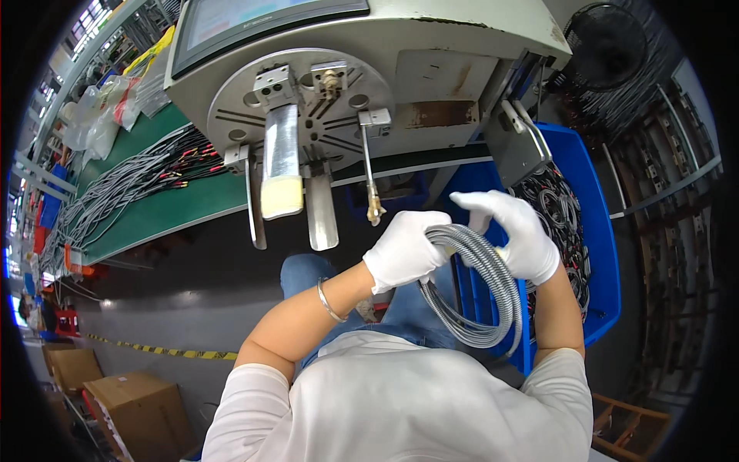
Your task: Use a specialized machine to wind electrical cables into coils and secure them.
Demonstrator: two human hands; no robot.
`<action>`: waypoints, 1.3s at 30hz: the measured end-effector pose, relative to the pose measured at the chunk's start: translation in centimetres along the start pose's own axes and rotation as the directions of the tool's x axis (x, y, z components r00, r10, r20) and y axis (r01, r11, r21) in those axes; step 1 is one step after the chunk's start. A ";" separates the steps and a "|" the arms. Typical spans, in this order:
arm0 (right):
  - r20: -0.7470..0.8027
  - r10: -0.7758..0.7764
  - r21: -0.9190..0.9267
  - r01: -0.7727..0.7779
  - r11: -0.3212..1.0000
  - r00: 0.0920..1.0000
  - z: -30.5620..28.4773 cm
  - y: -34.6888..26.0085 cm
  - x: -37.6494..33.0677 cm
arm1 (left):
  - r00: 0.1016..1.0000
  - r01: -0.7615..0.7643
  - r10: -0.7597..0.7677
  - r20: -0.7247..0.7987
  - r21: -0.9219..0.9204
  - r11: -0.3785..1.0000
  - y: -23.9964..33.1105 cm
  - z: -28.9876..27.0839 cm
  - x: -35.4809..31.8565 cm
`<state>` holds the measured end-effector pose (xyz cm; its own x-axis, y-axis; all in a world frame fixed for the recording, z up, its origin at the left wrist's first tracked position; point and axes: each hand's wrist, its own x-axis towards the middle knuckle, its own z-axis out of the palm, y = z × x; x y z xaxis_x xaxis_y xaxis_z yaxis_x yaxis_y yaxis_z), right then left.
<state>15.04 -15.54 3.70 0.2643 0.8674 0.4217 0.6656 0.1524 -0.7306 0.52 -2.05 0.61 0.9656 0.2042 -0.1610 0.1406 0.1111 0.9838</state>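
Observation:
A looped coil of grey cable (493,285) hangs in front of my body. My left hand (406,250), in a white glove, is closed round the upper left part of the coil. My right hand (517,229), also gloved in white, is just beyond the coil's upper right side with thumb and fingers apart. Whether its palm or lower fingers touch the cable is hidden. Ahead of my hands is a winding machine with a round slotted metal plate (308,123). Metal arms jut from the plate toward me, one (282,154) with a yellowish tip.
To the right stands a blue bin (604,269) with many coiled cables (556,202) inside. A green table (146,208) at the left bears long grey cables (127,185) and plastic bags (96,127). A black fan (606,46) is at the far right; cardboard boxes (142,412) stand at the lower left.

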 end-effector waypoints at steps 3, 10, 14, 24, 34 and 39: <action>0.215 -0.355 -0.383 0.413 0.826 0.910 -1.0 -1.0 0.8 | 0.975 0.116 -0.127 0.182 0.074 0.991 2.0 1.2 1.1; 0.065 -0.509 -0.299 0.504 0.810 0.858 -4.3 -1.1 0.1 | 0.857 0.161 -0.145 0.495 0.012 0.987 3.5 2.5 3.7; -0.406 -0.288 -0.110 0.266 0.958 0.868 -5.6 1.8 -2.7 | 0.847 -0.045 0.153 0.508 -0.218 0.975 2.0 1.8 6.5; -0.484 0.282 0.493 -0.008 0.870 0.829 -7.9 6.1 4.2 | 0.277 -0.799 0.956 -0.096 0.529 0.284 2.9 3.8 14.0; -0.669 -0.069 -0.068 0.032 0.997 0.740 -8.1 18.0 8.6 | 0.498 -0.614 0.742 -0.449 0.422 0.667 2.3 2.3 22.7; -0.718 -0.068 0.157 0.256 0.954 0.692 -7.5 19.3 9.5 | 0.543 -0.640 0.717 -0.437 0.337 0.690 2.1 2.5 22.9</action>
<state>35.62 -7.93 -2.40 0.6390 0.2500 0.7274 0.5932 0.4419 -0.6730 23.44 0.44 -0.85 0.5298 0.6152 0.5839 -0.4476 -0.3819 0.8086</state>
